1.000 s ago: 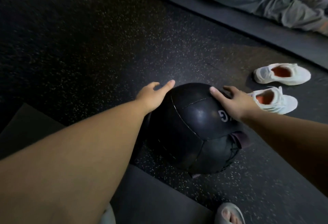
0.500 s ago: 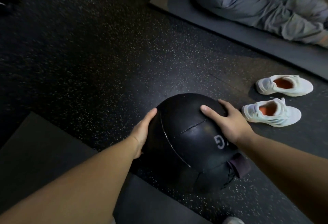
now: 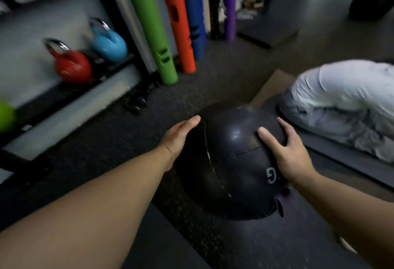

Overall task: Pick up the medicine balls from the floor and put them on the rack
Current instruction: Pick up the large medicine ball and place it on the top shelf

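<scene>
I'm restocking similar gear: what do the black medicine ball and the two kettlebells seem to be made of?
Medicine ball: probably synthetic leather or vinyl panels with a slight sheen; seams and soft highlights show. Red kettlebell and blue kettlebell: likely metal bodies under a glossy coloured coating, with bare, chrome-looking handles. Blur leaves this uncertain.

black medicine ball (image 3: 232, 162) with white letter, red kettlebell (image 3: 72, 66), blue kettlebell (image 3: 108, 45), speckled floor (image 3: 119, 132)

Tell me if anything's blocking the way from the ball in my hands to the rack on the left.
Nothing visible does. The medicine ball sits between the left hand and right hand, and only open floor lies between it and the rack.
</scene>
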{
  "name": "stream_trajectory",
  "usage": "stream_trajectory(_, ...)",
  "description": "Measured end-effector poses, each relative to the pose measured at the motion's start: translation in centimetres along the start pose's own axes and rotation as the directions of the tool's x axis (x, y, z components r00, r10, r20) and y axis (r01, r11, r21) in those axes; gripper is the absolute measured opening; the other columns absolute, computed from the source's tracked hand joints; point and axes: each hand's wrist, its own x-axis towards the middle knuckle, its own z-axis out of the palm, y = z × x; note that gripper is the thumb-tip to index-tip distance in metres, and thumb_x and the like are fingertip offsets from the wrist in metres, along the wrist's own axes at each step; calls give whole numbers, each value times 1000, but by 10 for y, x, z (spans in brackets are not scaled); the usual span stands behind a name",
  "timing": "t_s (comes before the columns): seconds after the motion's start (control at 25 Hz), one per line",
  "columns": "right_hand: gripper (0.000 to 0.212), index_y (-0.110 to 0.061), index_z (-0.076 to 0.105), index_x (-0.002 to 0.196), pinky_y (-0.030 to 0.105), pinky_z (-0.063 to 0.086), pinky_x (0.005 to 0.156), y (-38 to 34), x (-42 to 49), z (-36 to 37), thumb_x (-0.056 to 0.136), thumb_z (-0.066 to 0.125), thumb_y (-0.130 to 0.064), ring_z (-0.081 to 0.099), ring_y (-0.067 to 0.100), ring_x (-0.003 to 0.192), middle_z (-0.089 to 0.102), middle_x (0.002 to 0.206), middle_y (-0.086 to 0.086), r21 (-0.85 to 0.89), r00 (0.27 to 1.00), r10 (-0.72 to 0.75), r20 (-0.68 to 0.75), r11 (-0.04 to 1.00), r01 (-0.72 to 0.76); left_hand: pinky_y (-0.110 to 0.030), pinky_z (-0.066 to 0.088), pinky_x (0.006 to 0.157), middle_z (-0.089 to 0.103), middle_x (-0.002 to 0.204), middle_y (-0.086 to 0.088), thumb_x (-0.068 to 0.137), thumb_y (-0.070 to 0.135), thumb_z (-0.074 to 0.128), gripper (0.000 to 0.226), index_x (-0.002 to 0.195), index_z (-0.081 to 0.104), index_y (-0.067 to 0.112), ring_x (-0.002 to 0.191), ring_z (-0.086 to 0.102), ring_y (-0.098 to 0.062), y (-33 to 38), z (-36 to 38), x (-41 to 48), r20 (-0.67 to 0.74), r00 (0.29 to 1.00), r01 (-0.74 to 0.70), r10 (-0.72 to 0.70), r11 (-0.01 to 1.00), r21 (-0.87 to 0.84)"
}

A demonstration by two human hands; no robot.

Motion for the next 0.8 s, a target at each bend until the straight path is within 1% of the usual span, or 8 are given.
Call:
stream_trajectory(0.08,132,-34,42,160,35,39,117,-92,8,10,48,62,-101,52,18,140,52,155,1,39,994,-113,-1,993,113,-38,56,108,84,109,2,90,56,77,31,100,82,27,111,77,-20,79,-47,-20,-68,990,-122,121,992,-16)
stream_trajectory(0.28,133,-35,49,155,43,44,118,-345,-4,41,43,61,-107,58,20,133,60,146,1,136,942,-337,-6,933,335,-41,52,116,85,114,-2,53,76,85,67,99,88,28,117,77,-24,280,-194,-108,-189,913,-376,361,925,-51)
stream_trajectory(0.44,147,-23,51,156,36,45,113,-528,-40,69,37,60,-109,61,18,130,63,142,-1,213,845,-534,-10,825,524,-47,51,117,84,121,-4,51,82,88,94,123,82,22,120,76,-28,404,-306,-190,-313,828,-502,466,864,-43)
stream_trajectory(0.52,148,-23,51,156,33,43,111,-615,-66,82,35,60,-109,61,18,128,64,139,-1,246,788,-615,3,765,596,-46,52,117,83,123,-3,49,85,87,105,132,77,21,118,77,-25,455,-365,-235,-378,761,-575,527,818,-19)
stream_trajectory(0.6,145,-24,50,156,37,43,115,-692,-94,98,38,62,-107,60,20,131,63,144,4,272,730,-683,14,705,655,-44,54,114,83,123,-3,54,80,88,102,134,76,18,117,78,-24,496,-416,-285,-421,712,-633,562,773,-39)
stream_trajectory(0.72,141,-18,48,158,32,40,112,-778,-134,124,46,63,-103,56,18,132,60,151,8,314,611,-792,5,582,750,-18,58,96,80,119,6,62,77,86,96,136,73,17,108,76,-11,537,-477,-350,-487,623,-699,612,715,5)
stream_trajectory(0.76,138,-19,47,158,30,39,109,-802,-148,135,49,63,-101,55,16,131,59,152,8,328,587,-810,12,558,763,-20,58,98,80,122,5,56,82,86,105,138,73,19,110,76,-12,548,-498,-369,-515,585,-719,627,694,27)
stream_trajectory(0.8,131,-20,47,159,29,37,107,-824,-161,146,53,63,-96,54,14,129,59,152,8,347,562,-827,15,531,773,-29,58,105,80,125,2,45,88,87,117,139,72,20,114,76,-16,557,-518,-391,-545,555,-727,628,685,48)
